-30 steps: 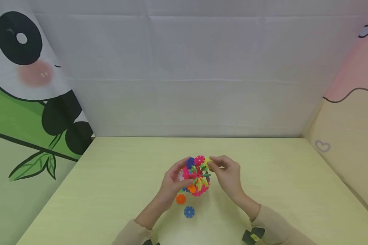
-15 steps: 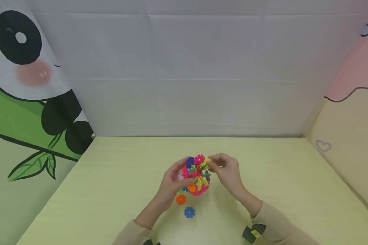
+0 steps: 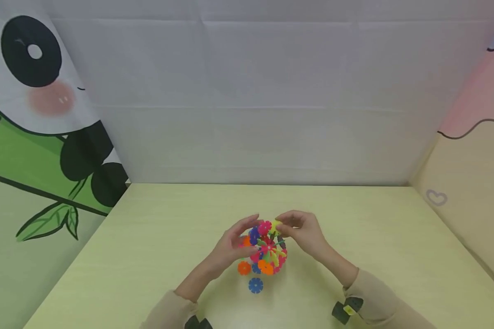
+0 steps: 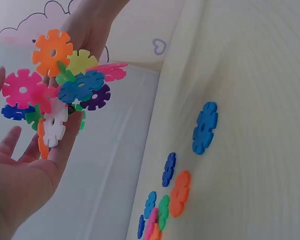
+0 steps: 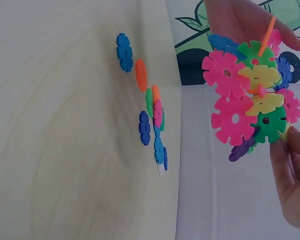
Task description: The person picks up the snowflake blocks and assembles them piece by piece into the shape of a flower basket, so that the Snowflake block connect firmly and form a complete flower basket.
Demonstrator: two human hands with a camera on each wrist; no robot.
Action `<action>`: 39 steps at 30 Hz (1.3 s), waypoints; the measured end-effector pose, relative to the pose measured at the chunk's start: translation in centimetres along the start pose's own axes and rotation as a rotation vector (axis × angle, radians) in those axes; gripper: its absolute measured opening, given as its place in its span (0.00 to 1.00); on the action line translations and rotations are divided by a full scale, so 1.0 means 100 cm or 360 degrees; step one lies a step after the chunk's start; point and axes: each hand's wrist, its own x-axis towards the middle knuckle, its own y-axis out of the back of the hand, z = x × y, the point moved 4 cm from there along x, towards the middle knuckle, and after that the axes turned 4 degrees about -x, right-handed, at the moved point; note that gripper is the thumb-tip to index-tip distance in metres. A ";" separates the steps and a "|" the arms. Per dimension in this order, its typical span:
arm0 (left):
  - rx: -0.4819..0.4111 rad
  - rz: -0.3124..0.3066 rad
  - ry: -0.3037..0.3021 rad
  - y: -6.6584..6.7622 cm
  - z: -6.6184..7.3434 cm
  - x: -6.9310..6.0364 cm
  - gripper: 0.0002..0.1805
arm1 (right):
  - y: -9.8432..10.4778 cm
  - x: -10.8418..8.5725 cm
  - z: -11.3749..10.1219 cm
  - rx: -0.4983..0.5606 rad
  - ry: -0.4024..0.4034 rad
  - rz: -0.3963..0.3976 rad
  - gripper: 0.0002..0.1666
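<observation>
A ball of interlocking notched plastic discs (image 3: 268, 247), in pink, green, yellow, blue, orange, purple and white, hangs between both hands above the table. My right hand (image 3: 306, 233) pinches a yellow disc (image 3: 275, 227) at its upper right edge. On the other side is my left hand (image 3: 226, 249), its thumb and fingers spread around the ball. In the left wrist view one left finger touches the white disc (image 4: 55, 122), while the thumb stands apart. The right wrist view shows the left hand (image 5: 255, 20) above the ball, its contact there unclear.
Loose discs lie on the pale wooden table (image 3: 107, 283) below the hands, among them a blue disc (image 3: 255, 285) and an orange disc (image 3: 244, 268). Several more show in the wrist views. A white cloth wall (image 3: 247, 91) stands behind, with printed side walls.
The ball of discs has moved down and turned, and the right hand has shifted slightly left and down with it. The left hand's fingers have spread wider around the ball.
</observation>
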 end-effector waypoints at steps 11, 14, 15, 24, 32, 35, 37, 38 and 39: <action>-0.0078 0.0131 0.0126 0.013 -0.022 -0.008 0.26 | -0.014 0.010 0.005 -0.0200 0.0103 -0.0282 0.13; -0.0052 0.0156 0.0138 0.023 -0.024 -0.012 0.28 | -0.013 0.017 0.006 -0.0273 0.0123 -0.0291 0.13; -0.0036 0.0162 0.0139 0.026 -0.024 -0.014 0.29 | -0.014 0.020 0.005 -0.0307 0.0116 -0.0304 0.13; 0.0088 0.0283 0.0148 0.055 -0.018 -0.029 0.28 | -0.042 0.053 0.075 -0.0521 -0.0056 -0.0606 0.17; 0.0111 0.0406 0.0218 0.069 -0.012 -0.035 0.28 | -0.066 0.069 0.091 -0.0704 -0.0063 -0.0684 0.16; 0.0099 0.0394 0.0214 0.068 -0.012 -0.035 0.28 | -0.070 0.069 0.091 -0.0779 -0.0082 -0.0716 0.14; 0.0103 0.0387 0.0206 0.067 -0.012 -0.035 0.28 | -0.070 0.068 0.088 -0.0821 -0.0115 -0.0713 0.13; 0.0101 0.0388 0.0203 0.067 -0.012 -0.035 0.28 | -0.070 0.067 0.086 -0.0829 -0.0126 -0.0707 0.12; 0.0097 0.0390 0.0204 0.066 -0.012 -0.035 0.28 | -0.069 0.066 0.084 -0.0835 -0.0132 -0.0699 0.12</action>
